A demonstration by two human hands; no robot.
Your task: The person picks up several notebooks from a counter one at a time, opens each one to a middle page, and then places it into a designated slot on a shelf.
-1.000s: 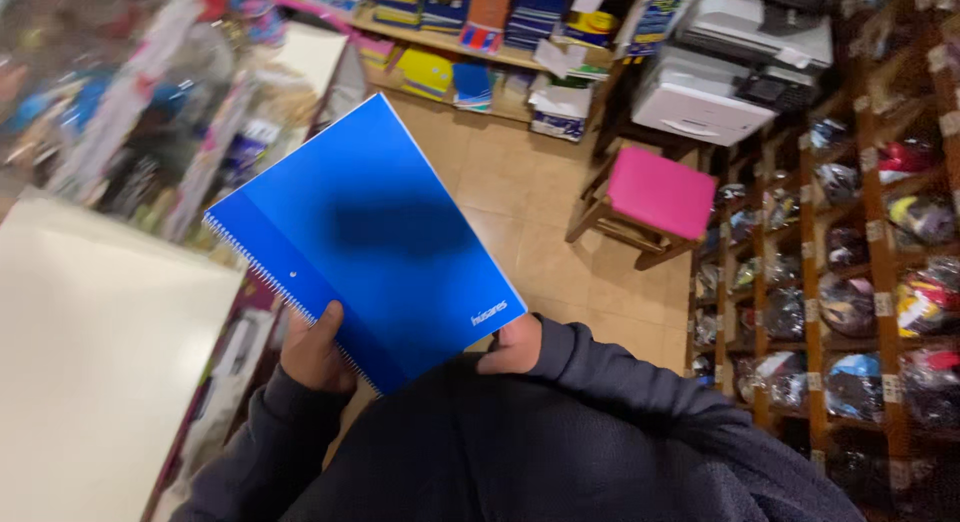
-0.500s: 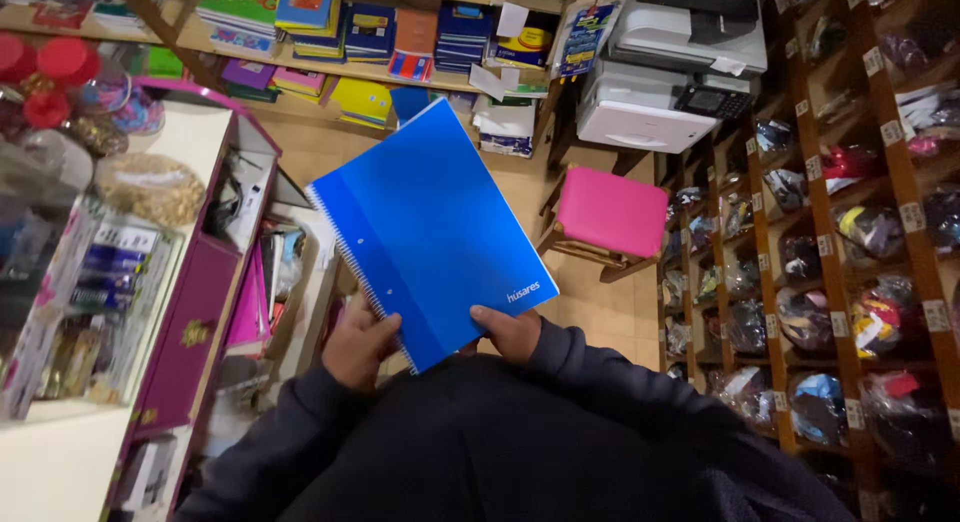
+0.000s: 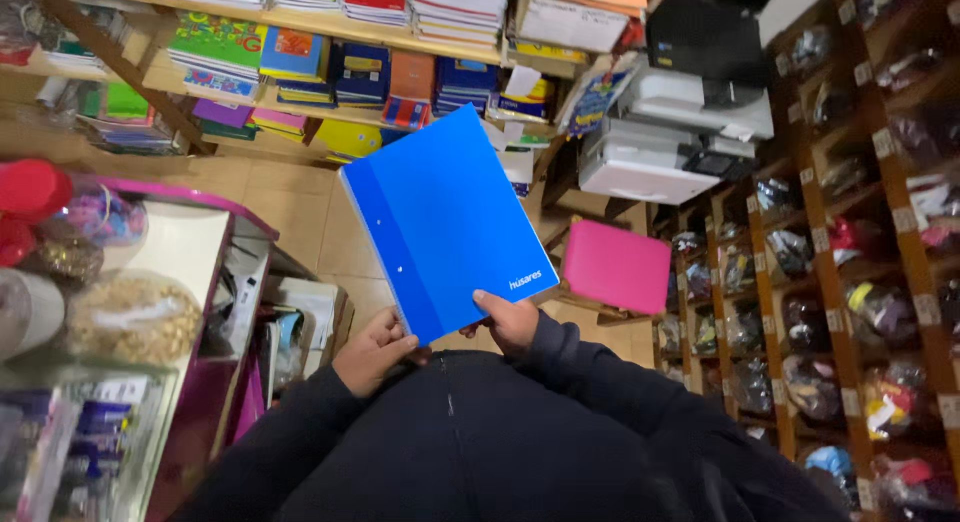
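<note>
- Here, a blue notebook [image 3: 443, 220] is held up in front of the person's chest, over the tiled floor [image 3: 290, 217] of a shop aisle.
- Both hands grip its near, lower edge: the left hand [image 3: 372, 350] at the lower left corner, the right hand [image 3: 508, 322] at the lower right corner.
- Right thumb lies flat on the cover; the other fingers are hidden behind it, so the hand is clamped on the notebook. Left fingers curl around the corner, also clamped.
- Long axis runs away from the body, tilted so the far end leans left toward the shelves [image 3: 300, 72] of stacked books.
- The notebook extends up and away from the fingers; neither hand is nearer to its middle, both sit at the same near end.
- Binding side with small holes faces the left hand.
- Nearby: pink stool [image 3: 615, 267] just right of the notebook, printer [image 3: 670, 147] beyond, counter [image 3: 180, 252] with jars at left.
</note>
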